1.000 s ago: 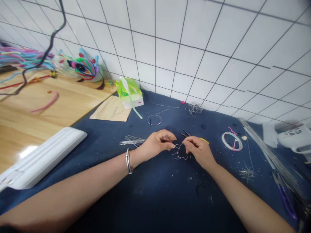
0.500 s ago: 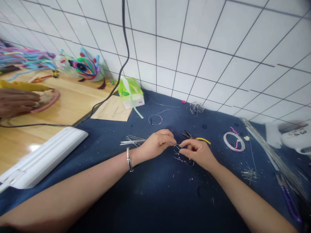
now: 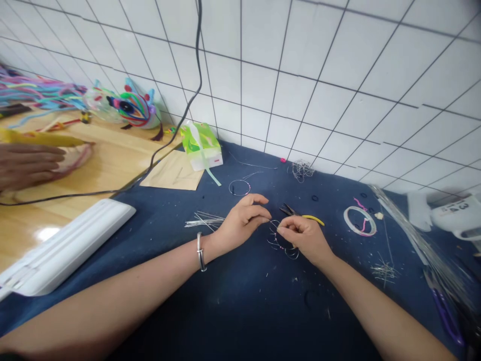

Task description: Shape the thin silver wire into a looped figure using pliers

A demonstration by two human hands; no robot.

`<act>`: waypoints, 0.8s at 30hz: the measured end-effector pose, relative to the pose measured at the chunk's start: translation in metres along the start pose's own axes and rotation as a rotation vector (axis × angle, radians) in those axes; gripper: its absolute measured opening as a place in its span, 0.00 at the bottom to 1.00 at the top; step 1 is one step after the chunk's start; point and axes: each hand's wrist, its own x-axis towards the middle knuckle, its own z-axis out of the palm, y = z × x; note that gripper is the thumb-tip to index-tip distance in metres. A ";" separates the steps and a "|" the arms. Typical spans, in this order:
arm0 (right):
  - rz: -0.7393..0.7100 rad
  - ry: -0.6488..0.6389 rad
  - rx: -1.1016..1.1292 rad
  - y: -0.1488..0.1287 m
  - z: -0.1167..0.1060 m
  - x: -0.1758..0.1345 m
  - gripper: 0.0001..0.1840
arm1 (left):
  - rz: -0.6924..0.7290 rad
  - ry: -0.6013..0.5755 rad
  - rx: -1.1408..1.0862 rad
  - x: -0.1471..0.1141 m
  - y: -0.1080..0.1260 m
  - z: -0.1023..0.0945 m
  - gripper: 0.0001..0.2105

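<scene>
Between my hands is a thin wire ring (image 3: 276, 240) with loops and small pink and dark wrappings or beads. My right hand (image 3: 302, 233) pinches its upper right side between thumb and fingertips. At the upper left of the ring, the thumb and a finger of my left hand (image 3: 248, 215) close on a wire end, with the index finger lifted. Just behind my right hand lie pliers (image 3: 313, 219) with yellow handles. Cut straight wires (image 3: 203, 220) lie beside my left wrist. A second wire ring (image 3: 239, 188) with pink bits rests farther back on the dark blue cloth.
Along the wall are a tissue pack (image 3: 203, 145) and a wire tangle (image 3: 301, 170). To the right lie a tape roll (image 3: 348, 220), long wires (image 3: 409, 228), and purple-handled scissors (image 3: 447, 316). A white power strip (image 3: 71, 245) sits left; beyond, another person's hand (image 3: 28, 165) holds a yellow tool.
My left index finger has lifted away from the thumb, and the left hand has shifted slightly left. My right hand keeps its pinch. The other person's yellow tool has moved slightly right.
</scene>
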 end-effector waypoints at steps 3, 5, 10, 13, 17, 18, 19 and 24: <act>0.006 0.037 0.083 0.000 0.001 0.000 0.08 | -0.223 0.124 -0.322 -0.004 0.006 0.009 0.20; 0.024 0.062 0.150 -0.001 0.002 -0.001 0.09 | -0.351 0.196 -0.503 -0.007 0.011 0.014 0.25; 0.012 0.068 0.217 -0.005 0.006 -0.004 0.10 | -0.470 -0.031 -0.688 -0.014 0.026 0.021 0.12; -0.022 0.024 0.175 -0.009 0.008 -0.006 0.09 | -0.438 -0.103 -0.602 -0.014 0.031 0.020 0.06; -0.084 0.029 0.091 -0.012 0.007 -0.008 0.08 | -0.379 -0.055 -0.433 -0.013 0.029 0.017 0.05; -0.102 0.039 0.069 -0.012 0.007 -0.008 0.08 | -0.358 -0.042 -0.394 -0.013 0.028 0.017 0.05; -0.118 0.050 0.047 -0.013 0.006 -0.009 0.08 | -0.334 -0.033 -0.357 -0.013 0.027 0.016 0.05; -0.181 0.094 -0.051 -0.013 0.006 -0.010 0.08 | -0.218 0.001 -0.224 -0.014 0.024 0.016 0.05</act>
